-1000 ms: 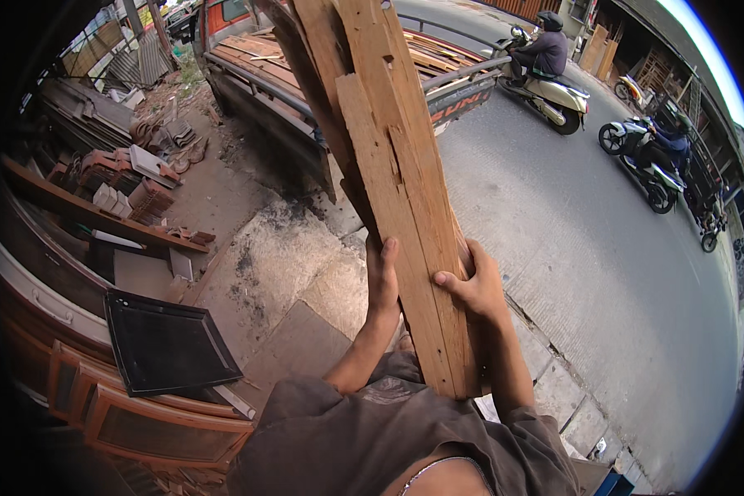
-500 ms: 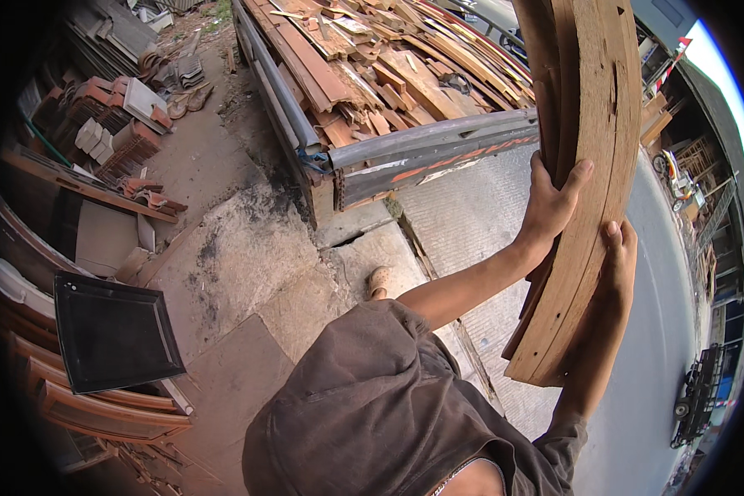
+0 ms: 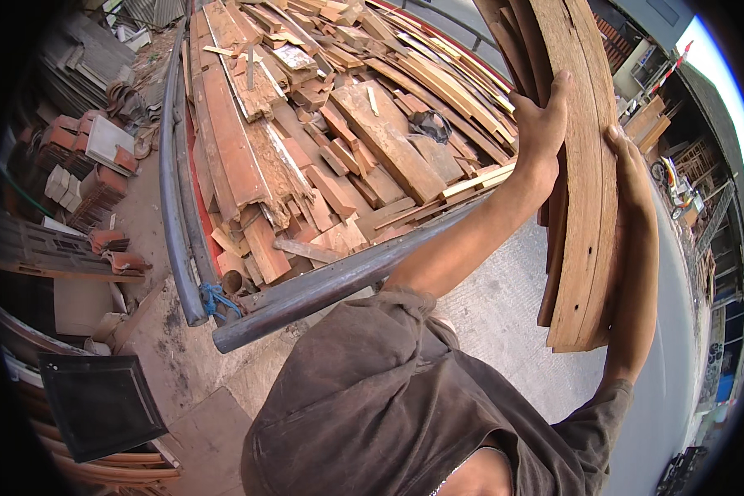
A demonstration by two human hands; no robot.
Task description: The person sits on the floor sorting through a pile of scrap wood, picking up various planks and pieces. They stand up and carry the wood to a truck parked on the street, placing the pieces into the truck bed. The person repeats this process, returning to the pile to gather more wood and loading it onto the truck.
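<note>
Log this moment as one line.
left hand: holding planks | right hand: holding planks | truck bed: piled with wood pieces

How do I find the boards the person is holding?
Find the truck bed heaped with loose wood. Right of that heap, the left hand and right hand hold long boards. Unlike the heaped pieces, these are held together in one bundle, its front board showing small dark holes.
</note>
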